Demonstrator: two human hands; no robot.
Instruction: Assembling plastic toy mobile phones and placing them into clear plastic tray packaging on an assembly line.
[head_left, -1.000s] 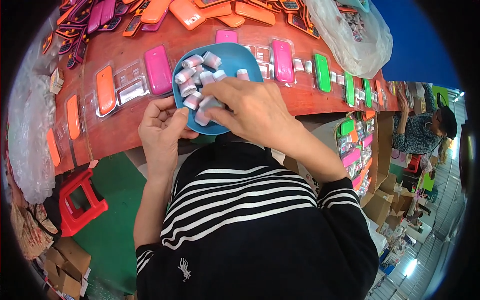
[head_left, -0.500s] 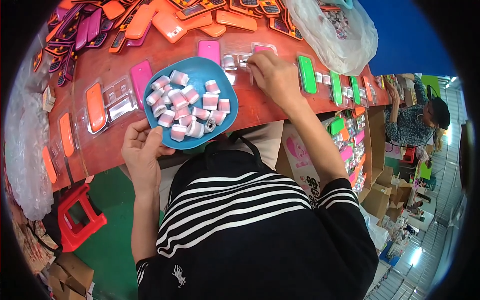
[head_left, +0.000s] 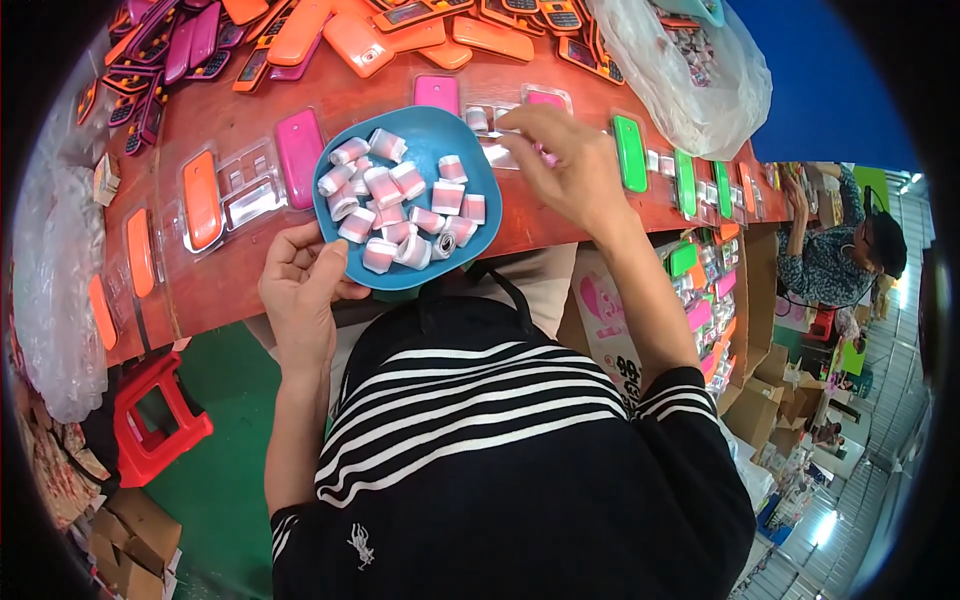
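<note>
Left of the blue bowl (head_left: 425,150), one tray (head_left: 255,172) awaits rolls (head_left: 383,187); left hand (head_left: 302,290) grips the bowl — plenty inside. Right of it: right hand (head_left: 505,131), fingertips apart, at a tray; beyond, green phones (head_left: 629,153) have rolls alongside — seemingly done.

Blue bowl (head_left: 438,132); pink-white rolls (head_left: 382,186); black shirt (head_left: 520,500) striped white.

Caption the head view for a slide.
Left hand gripping a blue bowl of small rolls, right hand over a clear tray on a red table.
</note>
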